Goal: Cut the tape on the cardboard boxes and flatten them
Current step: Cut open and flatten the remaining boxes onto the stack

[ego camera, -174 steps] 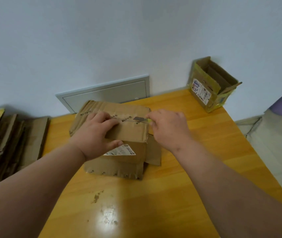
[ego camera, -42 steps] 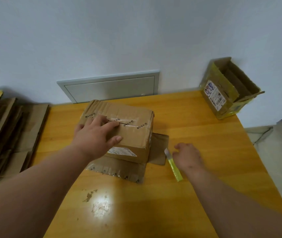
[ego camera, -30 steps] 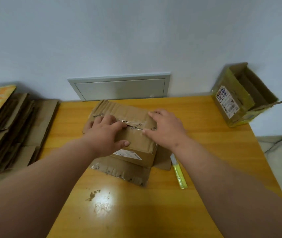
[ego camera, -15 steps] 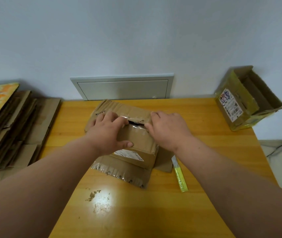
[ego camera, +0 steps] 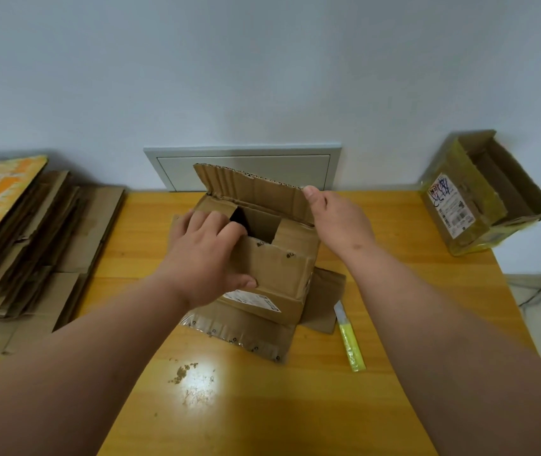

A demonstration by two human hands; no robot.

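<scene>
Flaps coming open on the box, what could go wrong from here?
The cutter lies on the table right beside the box, close under the right hand; flattening could knock it or catch the forearm. The left hand has fingers inside the opening, so they might get pinched.

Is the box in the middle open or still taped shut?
Open. The box's far flap stands up, held by the right hand, and a dark gap shows inside beside the left hand.
</scene>
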